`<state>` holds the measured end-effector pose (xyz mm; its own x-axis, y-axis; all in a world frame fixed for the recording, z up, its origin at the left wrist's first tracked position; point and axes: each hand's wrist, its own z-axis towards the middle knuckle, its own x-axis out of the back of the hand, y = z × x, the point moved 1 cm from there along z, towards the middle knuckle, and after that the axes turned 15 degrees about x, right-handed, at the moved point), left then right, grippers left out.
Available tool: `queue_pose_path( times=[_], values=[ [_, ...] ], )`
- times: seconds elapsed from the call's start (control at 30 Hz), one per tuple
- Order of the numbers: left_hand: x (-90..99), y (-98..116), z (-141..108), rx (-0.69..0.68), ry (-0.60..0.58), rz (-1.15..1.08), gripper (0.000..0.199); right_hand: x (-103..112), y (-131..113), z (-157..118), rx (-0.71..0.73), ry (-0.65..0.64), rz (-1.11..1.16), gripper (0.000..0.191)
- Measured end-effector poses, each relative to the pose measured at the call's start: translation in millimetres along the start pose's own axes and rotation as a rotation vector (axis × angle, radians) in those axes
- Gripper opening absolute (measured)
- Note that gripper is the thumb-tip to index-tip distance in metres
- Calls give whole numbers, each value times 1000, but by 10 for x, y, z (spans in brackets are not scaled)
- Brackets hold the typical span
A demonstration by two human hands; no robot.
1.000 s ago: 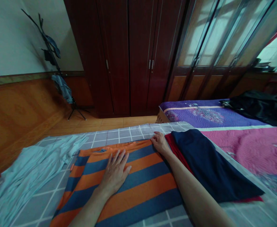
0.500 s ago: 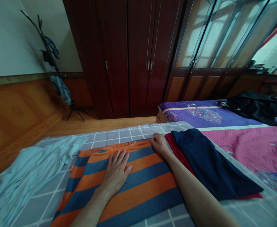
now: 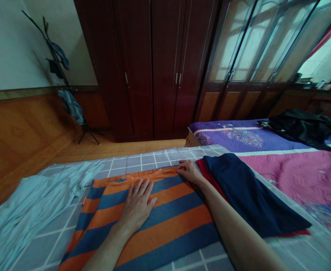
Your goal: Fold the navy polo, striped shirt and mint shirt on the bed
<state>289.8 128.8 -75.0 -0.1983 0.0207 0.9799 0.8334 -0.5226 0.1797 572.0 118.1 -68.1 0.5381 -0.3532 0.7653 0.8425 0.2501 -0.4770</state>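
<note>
Even pressure under the left hand's slightly spread fingers best flattens the striped cloth; near the checked sheet's far edge, whether the right hand pinches is unclear.

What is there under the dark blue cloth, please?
Red cloth shows from under the dark blue cloth, along its left side and at its near right corner. Anything else beneath is covered.

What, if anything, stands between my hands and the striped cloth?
Nothing visible. The left hand lies flat on the striped cloth, and the right hand touches its far right corner. The navy cloth lies to the right, not in between.
</note>
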Motion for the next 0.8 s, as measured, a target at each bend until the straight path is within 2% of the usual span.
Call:
queue_pose_path(
  times=[0.23,0.37,0.6,0.8],
  values=[
    [11,-1,2,1,-9,-4,53,60,69,42,-17,52,166,34],
    [41,14,-1,12,-34,-4,54,73,33,47,-8,62,179,39],
    [58,20,-9,14,-49,-14,54,119,20,69,-8,89,76,37],
    [60,16,-7,16,-45,-15,54,5,77,20,-88,116,-111,34]
  ],
)
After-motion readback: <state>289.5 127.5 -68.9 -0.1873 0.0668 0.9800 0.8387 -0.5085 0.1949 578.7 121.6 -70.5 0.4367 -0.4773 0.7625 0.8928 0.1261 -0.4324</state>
